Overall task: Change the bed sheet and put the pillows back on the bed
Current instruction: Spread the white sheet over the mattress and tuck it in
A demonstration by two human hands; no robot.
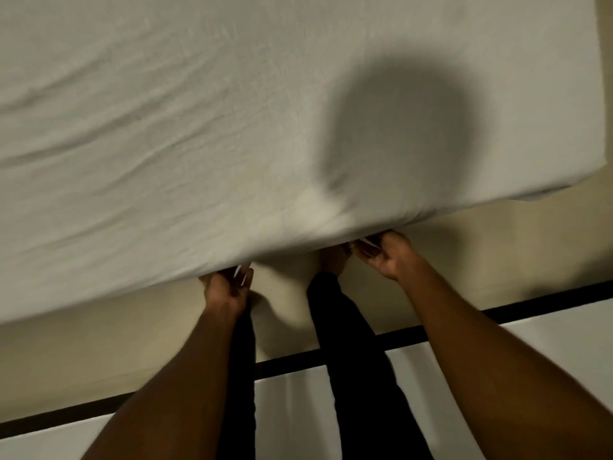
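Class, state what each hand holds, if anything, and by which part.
Both the left hand and right hand grip the white sheet by its near edge.

White bed sheet [232, 127], wrinkled, covering mattress top

the bed [564, 154] carries a white sheet [199, 127], wrinkled toward the left, pulled over its near edge.

The head-worn camera looks steeply down from close above the near edge of the bed sheet [232, 127], legs [351, 343] directly below.
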